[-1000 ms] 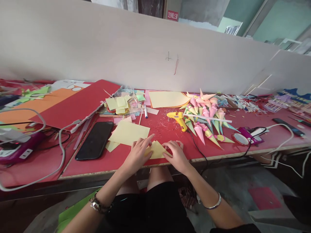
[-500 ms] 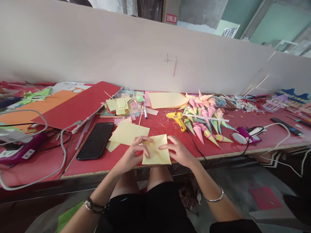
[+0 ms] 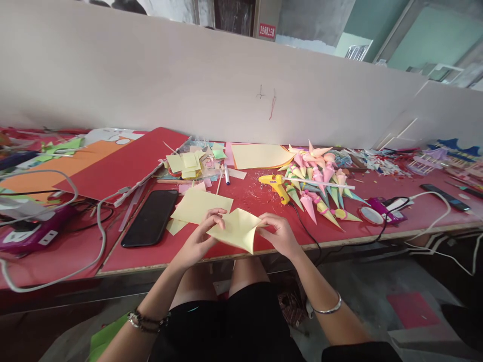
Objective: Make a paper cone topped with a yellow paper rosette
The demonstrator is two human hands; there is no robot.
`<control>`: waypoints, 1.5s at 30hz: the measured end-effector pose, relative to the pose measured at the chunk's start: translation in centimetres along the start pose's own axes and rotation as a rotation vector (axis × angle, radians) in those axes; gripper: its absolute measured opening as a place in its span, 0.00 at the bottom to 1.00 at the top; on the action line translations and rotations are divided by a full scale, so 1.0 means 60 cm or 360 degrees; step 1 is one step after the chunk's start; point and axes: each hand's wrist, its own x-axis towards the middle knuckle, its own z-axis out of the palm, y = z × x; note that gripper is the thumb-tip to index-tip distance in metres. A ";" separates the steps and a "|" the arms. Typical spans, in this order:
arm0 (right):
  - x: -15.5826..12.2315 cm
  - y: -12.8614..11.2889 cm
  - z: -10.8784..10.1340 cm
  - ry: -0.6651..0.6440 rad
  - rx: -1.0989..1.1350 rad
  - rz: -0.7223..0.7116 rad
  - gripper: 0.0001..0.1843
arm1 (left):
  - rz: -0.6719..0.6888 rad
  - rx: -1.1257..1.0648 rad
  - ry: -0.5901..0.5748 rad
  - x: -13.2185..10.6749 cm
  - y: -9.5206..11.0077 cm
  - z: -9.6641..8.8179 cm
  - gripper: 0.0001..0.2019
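A pale yellow square of paper is held up just above the front edge of the red table, partly bent, one corner pointing down. My left hand pinches its left corner with closed fingers. Its right corner is pinched by my right hand. A second pale yellow sheet lies flat on the table just behind my left hand.
A black phone lies left of my hands. A yellow glue gun with its black cord sits behind my right hand, next to a heap of paper cones. Coloured card sheets, paper scraps, cables and a purple device fill the left.
The yellow paper lay flat and folded under my hands on the table; it has since been lifted, opened out and turned, and now hangs between both pinching hands.
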 end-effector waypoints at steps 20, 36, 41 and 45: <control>0.010 0.002 0.062 0.0570 0.0733 0.0419 0.19 | -0.0603 -0.0858 0.0644 0.015 -0.009 0.088 0.14; 0.012 0.005 0.084 0.0357 0.0724 0.0443 0.10 | -0.0404 -0.0099 0.0492 0.021 -0.007 0.059 0.12; 0.013 -0.001 0.084 0.0308 0.0681 0.0444 0.11 | -0.0334 -0.0120 0.0343 0.028 -0.001 0.050 0.11; 0.013 0.000 0.083 0.0307 0.0752 0.0471 0.11 | -0.0299 -0.0116 0.0378 0.029 -0.007 0.054 0.12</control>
